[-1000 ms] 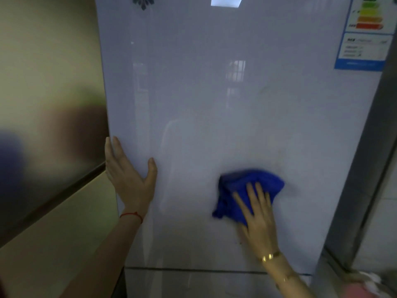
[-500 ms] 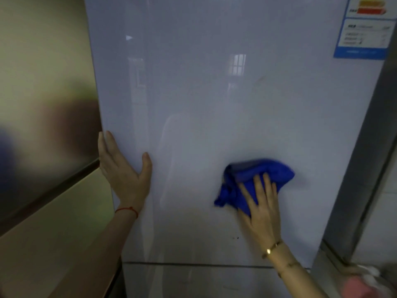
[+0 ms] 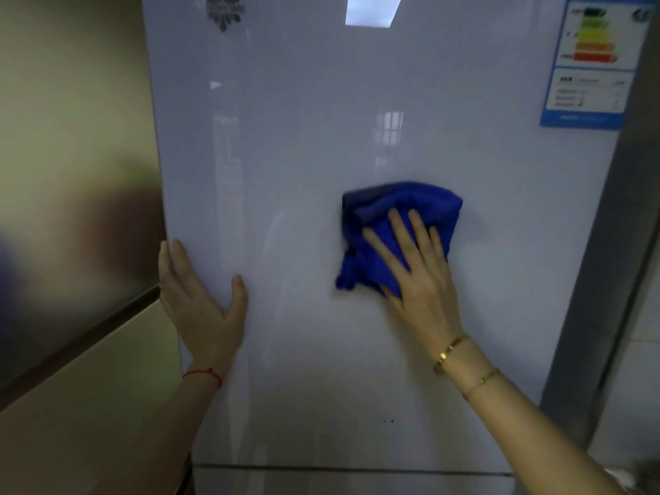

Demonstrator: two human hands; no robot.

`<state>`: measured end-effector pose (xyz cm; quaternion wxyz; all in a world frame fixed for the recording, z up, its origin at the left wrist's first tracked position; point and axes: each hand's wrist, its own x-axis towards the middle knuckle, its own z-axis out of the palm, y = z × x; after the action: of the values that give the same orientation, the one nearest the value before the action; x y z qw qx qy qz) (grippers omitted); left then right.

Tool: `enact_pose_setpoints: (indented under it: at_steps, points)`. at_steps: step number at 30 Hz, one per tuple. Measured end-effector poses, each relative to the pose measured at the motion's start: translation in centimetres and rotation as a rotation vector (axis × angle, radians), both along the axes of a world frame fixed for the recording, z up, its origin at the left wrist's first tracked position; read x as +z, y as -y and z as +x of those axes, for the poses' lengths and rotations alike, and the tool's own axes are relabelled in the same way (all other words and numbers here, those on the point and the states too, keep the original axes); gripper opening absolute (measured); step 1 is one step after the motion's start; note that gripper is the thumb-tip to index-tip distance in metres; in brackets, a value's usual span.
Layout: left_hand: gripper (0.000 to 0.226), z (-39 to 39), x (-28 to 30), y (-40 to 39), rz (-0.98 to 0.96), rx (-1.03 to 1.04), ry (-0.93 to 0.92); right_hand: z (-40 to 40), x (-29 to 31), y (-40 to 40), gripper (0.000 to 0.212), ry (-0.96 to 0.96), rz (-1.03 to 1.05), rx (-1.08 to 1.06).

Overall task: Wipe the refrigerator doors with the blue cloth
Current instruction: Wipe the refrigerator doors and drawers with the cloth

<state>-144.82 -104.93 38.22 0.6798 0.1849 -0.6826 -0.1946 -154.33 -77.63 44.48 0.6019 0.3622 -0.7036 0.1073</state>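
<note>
A glossy white refrigerator door [image 3: 303, 144] fills the middle of the view. A bunched blue cloth [image 3: 382, 212] lies flat against it, right of centre. My right hand [image 3: 418, 273] presses on the cloth's lower part with fingers spread and pointing up. My left hand [image 3: 200, 301] holds the door's left edge, fingers wrapped round the side and thumb on the front. A seam [image 3: 357, 469] near the bottom separates this door from a lower one.
An energy label [image 3: 593, 62] is stuck at the door's upper right. A beige wall with a dark strip [image 3: 78, 337] runs along the left. A grey vertical panel [image 3: 607, 280] borders the fridge on the right.
My right hand has slid the cloth upward on the door. My left hand has stayed on the door's left edge.
</note>
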Motion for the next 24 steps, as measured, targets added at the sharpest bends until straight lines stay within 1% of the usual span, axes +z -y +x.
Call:
enact_pose_setpoints:
  at_steps: [2,4,6,8,10,12,14,15,16,17,19,21,22,24]
  points:
    - [0.085,0.1,0.1,-0.1,0.005,-0.010,0.003,-0.7,0.3,-2.2,0.060,-0.004,-0.014,0.005]
    - [0.085,0.1,0.1,-0.2,0.017,-0.011,0.002,-0.7,4.1,-2.7,0.055,0.042,-0.173,0.016]
    - [0.085,0.1,0.1,-0.2,0.010,-0.012,0.005,-0.4,9.3,-1.0,0.052,0.069,-0.325,0.028]
    - [0.085,0.1,0.1,0.0,0.005,-0.012,0.011,0.1,11.8,1.7,0.051,0.019,-0.304,0.028]
    - [0.086,0.2,0.1,0.0,0.005,-0.019,0.009,0.5,9.7,3.5,0.050,-0.053,-0.161,0.073]
    - [0.086,0.1,0.1,0.0,0.007,-0.026,0.009,0.9,3.7,3.9,0.050,-0.039,-0.009,0.103]
    - [0.086,0.1,0.1,0.1,0.011,-0.030,0.012,1.1,-2.4,2.7,0.050,-0.015,0.115,0.082]
    - [0.086,0.1,0.1,0.2,0.011,-0.031,0.013,0.9,-4.2,1.6,0.049,-0.019,0.146,0.073]
    - [0.086,0.1,0.1,0.2,0.011,-0.033,0.013,0.5,-4.4,0.6,0.048,-0.032,0.144,0.070]
    - [0.086,0.1,0.1,0.2,0.015,-0.036,0.012,0.0,-3.3,-0.2,0.050,-0.038,0.096,0.069]
    - [0.086,0.2,0.1,0.1,0.017,-0.038,0.009,-0.2,1.2,-0.4,0.054,-0.001,-0.124,0.050]
    - [0.085,0.1,0.2,0.1,0.010,-0.025,0.006,0.4,5.8,0.7,0.050,0.053,-0.301,0.035]
    - [0.085,0.2,0.1,0.1,0.009,-0.023,0.011,0.7,6.5,1.4,0.050,0.061,-0.324,0.035]
    - [0.085,0.2,0.1,0.1,0.008,-0.026,0.014,0.8,4.8,2.2,0.054,0.033,-0.231,0.060]
